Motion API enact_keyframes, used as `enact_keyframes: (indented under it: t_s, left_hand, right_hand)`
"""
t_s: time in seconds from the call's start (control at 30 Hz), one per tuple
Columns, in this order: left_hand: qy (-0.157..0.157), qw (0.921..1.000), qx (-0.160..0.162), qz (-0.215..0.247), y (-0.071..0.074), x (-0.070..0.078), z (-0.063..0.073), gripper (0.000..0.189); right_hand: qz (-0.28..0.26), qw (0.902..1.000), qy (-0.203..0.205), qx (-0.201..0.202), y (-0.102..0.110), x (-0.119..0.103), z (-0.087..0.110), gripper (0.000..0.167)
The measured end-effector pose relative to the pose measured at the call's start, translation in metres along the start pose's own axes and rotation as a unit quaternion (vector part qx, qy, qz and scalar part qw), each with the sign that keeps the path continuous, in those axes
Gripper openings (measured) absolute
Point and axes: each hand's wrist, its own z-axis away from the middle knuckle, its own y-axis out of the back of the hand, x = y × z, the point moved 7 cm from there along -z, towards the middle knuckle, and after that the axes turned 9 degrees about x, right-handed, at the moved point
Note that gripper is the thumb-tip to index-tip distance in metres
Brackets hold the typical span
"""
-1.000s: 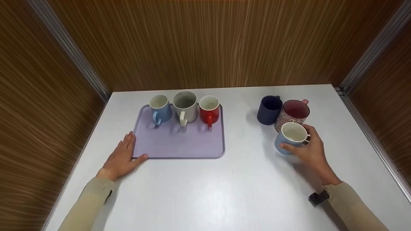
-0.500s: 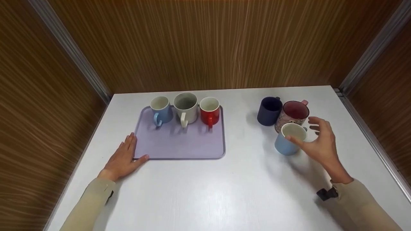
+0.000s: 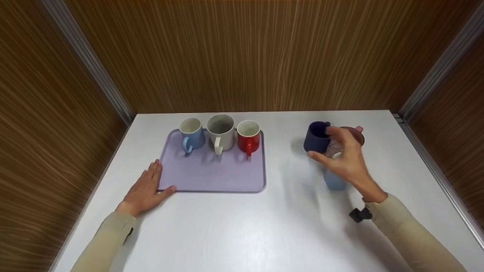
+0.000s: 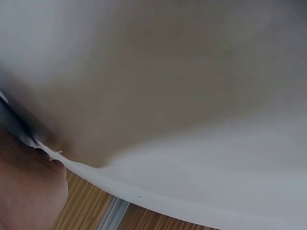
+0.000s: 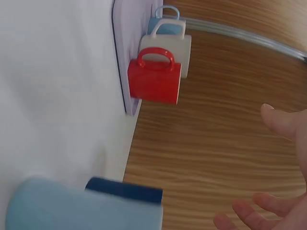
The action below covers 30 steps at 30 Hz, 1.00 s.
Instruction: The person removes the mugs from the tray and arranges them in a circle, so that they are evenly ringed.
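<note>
My right hand hovers over the mugs on the right, thumb and fingers spread apart, holding nothing. Just ahead of it stands a dark blue mug. A pink patterned mug and a light blue mug are partly hidden behind the hand. In the right wrist view, the fingers stay apart from the light blue mug. My left hand lies flat by the near left corner of a lilac tray, its thumb along the front edge.
Along the tray's far side stand a light blue mug, a white mug and a red mug, handles toward me. The white table is walled in by wood-grain panels at the back and sides.
My right hand has let go of the light blue mug on the right, pulled back, then risen and swung left toward the dark blue mug. The left hand stays at the tray.
</note>
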Motion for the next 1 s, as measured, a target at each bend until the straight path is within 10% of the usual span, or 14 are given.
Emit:
enact_keyframes:
  t_s: [0.67, 1.0]
  left_hand:
    - [0.003, 1.0, 0.004, 0.003, -0.001, -0.001, -0.004, 0.108]
    - [0.006, 1.0, -0.002, 0.001, 0.0, 0.001, 0.0, 0.107]
  right_hand:
    - [-0.075, 0.9696, -0.083, -0.218, -0.171, -0.012, 0.01, 0.052]
    - [-0.147, 0.9543, -0.171, -0.196, -0.222, -0.004, 0.02, 0.039]
